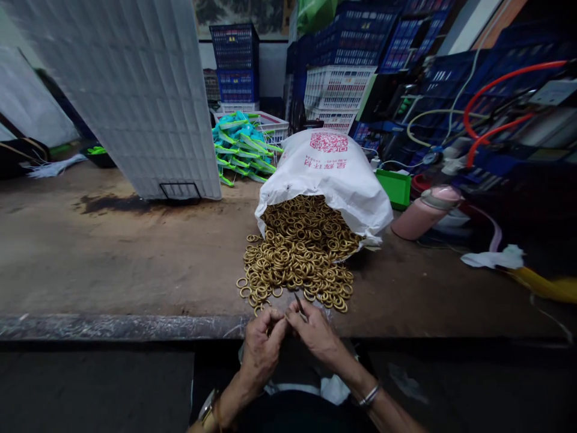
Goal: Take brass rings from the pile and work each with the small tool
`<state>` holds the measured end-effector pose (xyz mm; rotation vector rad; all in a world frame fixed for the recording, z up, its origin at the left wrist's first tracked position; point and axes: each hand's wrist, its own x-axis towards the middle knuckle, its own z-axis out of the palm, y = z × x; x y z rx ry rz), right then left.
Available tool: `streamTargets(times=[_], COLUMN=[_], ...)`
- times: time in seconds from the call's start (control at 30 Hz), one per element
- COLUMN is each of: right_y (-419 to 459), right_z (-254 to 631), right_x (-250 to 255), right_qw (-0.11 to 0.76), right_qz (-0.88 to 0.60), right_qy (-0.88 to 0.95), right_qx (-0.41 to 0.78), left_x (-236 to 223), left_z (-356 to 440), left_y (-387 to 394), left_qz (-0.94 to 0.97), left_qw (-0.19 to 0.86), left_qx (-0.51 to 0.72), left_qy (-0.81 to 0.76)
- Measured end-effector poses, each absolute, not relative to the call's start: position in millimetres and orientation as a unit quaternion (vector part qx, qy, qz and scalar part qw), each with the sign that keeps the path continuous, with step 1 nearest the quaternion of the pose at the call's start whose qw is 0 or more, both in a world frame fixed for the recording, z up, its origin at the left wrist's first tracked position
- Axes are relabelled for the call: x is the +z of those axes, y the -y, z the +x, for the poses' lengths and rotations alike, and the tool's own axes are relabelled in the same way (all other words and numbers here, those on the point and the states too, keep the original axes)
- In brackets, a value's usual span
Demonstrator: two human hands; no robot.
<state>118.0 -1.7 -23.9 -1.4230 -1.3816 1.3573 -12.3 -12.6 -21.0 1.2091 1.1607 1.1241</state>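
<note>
At the table's front edge, my left hand [264, 341] is closed, its fingers curled around what looks like a brass-coloured ring, mostly hidden by the fingers. Close beside it, my right hand [314, 332] is closed on a thin dark pointed blade [298, 301] that sticks up past the fingers. The thumbs of both hands nearly meet. Just beyond them lies a heap of brass-coloured rings [297, 264], spilling from the mouth of a white woven sack [336, 174] with red print that rests on its side.
A brown worktable [135, 258] spans the view. To the left stands a tall pale ribbed panel [157, 102]. Behind are green and turquoise pieces [246, 144] and stacked blue crates [234, 60]. A pink bottle [426, 213], a green tray [393, 189] and red hoses [500, 129] are at right.
</note>
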Motion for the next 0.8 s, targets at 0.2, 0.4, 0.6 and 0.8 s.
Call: streamTargets(times=[0.2, 0.4, 0.6, 0.8], right_y=[0.4, -0.4, -0.3, 10.7], right_z=[115.3, 113.3, 119.7, 124.6], right_x=[-28.6, -28.1, -29.6, -32.8], right_qw=[0.358, 0.359, 0.305, 0.125], right_qz=[-0.558, -0.537, -0.592, -0.610], right_qy=[0.524, 0.510, 0.618, 0.738], right_qx=[0.535, 0.568, 0.419, 0.260], left_x=[-27.9, -28.6, -29.4, -34.5], left_z=[-16.2, -19.2, -19.0, -20.3], left_y=[11.8, 14.2, 15.8, 15.3], left_qz=[0.448, 0.338, 0.334, 0.375], left_qw=[0.644, 0.768, 0.759, 0.709], left_qx=[0.403, 0.375, 0.387, 0.398], left_qy=[-0.470, -0.393, -0.403, -0.446])
